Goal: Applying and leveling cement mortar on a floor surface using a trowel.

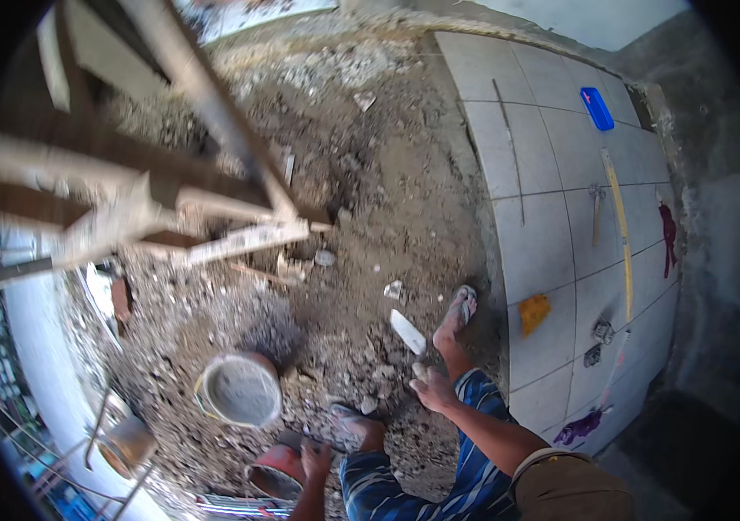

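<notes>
My right hand [431, 388] is shut on the handle of a trowel [407, 332], whose pale blade points up and away over loose dirt and rubble. My left hand [313, 456] grips the rim of a red bowl-shaped pan [270, 473] low on the ground by my left foot. A round bucket [238, 389] with grey mortar inside stands just left of the pan. Between the hands are my legs in blue striped shorts, with a sandal on each foot.
Laid pale tiles [544, 234] cover the ground to the right, carrying a long yellow level [622, 252], a hammer [597, 208], an orange sponge [533, 313], a blue tray [597, 108] and red and purple cloths. Wooden scaffold beams [214, 104] cross the upper left.
</notes>
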A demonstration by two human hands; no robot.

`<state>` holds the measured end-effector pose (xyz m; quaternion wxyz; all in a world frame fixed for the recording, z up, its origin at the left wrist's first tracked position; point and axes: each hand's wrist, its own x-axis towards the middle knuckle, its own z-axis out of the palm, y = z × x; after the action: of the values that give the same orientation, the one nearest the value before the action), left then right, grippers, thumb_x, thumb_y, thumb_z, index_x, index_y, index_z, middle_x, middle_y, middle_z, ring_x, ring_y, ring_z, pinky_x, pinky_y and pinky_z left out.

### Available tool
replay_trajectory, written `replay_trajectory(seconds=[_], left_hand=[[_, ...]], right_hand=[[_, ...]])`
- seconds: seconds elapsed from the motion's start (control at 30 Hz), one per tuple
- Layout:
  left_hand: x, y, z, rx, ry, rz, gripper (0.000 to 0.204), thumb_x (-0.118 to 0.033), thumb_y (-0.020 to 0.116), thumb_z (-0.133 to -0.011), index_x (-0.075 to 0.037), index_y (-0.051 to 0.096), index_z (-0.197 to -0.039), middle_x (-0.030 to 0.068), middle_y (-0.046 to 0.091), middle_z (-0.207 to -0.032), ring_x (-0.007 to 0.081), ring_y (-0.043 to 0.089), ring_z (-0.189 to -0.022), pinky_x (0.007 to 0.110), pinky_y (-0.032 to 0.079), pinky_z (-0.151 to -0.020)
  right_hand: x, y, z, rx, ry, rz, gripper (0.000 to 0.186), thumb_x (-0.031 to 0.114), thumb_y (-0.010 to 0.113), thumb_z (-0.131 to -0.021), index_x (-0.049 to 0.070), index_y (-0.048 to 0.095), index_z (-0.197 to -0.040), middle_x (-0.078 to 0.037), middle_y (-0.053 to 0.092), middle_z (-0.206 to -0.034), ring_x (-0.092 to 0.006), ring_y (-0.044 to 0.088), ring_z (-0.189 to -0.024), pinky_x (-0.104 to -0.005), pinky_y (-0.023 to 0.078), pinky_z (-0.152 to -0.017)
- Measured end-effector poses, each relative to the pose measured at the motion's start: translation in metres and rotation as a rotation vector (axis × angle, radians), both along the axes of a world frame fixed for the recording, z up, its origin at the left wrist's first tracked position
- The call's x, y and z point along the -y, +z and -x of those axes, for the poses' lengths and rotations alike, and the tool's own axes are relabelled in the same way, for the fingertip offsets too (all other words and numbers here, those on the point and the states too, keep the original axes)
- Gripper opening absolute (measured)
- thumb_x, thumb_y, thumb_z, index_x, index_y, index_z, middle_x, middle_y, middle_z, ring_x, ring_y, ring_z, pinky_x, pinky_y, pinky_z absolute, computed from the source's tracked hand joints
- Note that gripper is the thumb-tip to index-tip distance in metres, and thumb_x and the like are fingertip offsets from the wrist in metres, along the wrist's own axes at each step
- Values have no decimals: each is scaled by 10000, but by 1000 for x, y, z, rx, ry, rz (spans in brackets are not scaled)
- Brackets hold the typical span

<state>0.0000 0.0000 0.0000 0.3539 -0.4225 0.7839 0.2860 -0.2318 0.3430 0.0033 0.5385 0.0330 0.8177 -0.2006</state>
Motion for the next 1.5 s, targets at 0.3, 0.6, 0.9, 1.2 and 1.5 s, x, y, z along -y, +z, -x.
replay_trajectory(seconds=[0.3,0.6,0.9,1.2,1.5], left_hand=[[-232,105,312,95,-505,-449,551,-495,701,-867,-123,651,-1270,168,685,-1136,356,658,-1094,439,525,-928],[-253,18,761,-532,-41,-435,561,-403,742,-867,-26,632,-1268,192,714,-1073,319,687,-1010,400,527,-912],[-202,-94,1147,-292,-921,66,903,-510,636,-917,-113,210,-1606,205,254,-1639,399,385,-1432,515,384,-1120],[-164,-149,1292,19,-1070,-31,1145,-627,732,-802,-90,136,-1619,182,371,-1595,370,223,-1530,539,180,-1240],[-150,-142,1244,-95,-1009,-120,831,-518,715,-861,-97,410,-1510,211,501,-1464,377,433,-1405,531,261,-1202]], right_hand=[[-174,16,256,-694,-312,-28,571,469,609,-922,-5,553,-1236,-322,615,-1224,-513,640,-1035,-572,506,-912],[-183,76,581,-327,-520,-103,496,387,648,-908,-6,524,-1183,-298,684,-1032,-468,667,-999,-533,520,-863],[-132,-9,960,-522,-528,-109,420,330,578,-942,12,495,-1203,-246,706,-935,-449,691,-886,-530,533,-823],[-79,-37,1125,-275,-484,-306,439,234,610,-935,32,496,-1307,-239,684,-1201,-392,661,-1144,-476,525,-982],[-66,-37,1166,-157,-407,-383,399,225,645,-923,33,607,-1270,-205,675,-1260,-360,664,-1166,-437,548,-973]])
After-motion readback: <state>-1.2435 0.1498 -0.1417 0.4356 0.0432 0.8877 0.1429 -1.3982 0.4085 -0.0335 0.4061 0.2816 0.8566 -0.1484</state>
